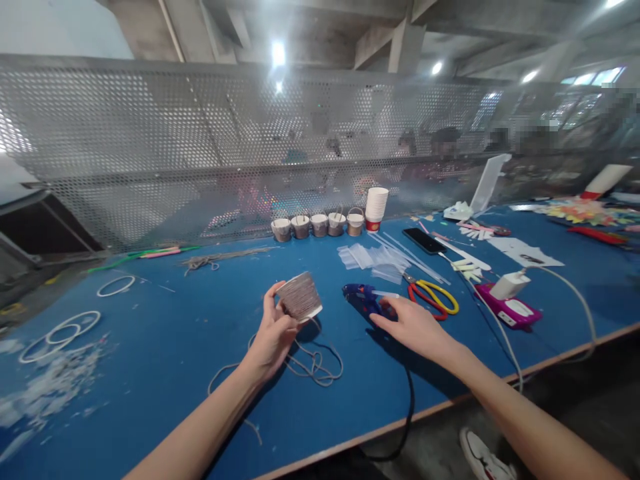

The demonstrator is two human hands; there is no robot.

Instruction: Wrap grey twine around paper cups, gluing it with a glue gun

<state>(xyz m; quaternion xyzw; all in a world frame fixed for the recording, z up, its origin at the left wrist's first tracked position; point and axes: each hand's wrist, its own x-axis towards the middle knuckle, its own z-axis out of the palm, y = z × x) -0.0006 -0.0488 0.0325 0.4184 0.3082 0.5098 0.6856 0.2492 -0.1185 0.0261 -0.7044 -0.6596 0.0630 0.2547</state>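
Grey cord (315,377), looped below the cup (301,297) your left hand (274,337) pinches, could snag (careful!); your right hand (417,328) has thumb and fingers parted.

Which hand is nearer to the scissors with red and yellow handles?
Right. The right hand is at the blue glue gun, close beside the scissors; the left hand is farther off, beyond the glue gun, holding the cord-wrapped cup.

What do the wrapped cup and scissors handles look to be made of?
Wrapped cup: matte grey-brown cord, shown by fine wound ridges, over what may be paper, given the white edge. Scissors handles: probably smooth plastic, evenly red and yellow.
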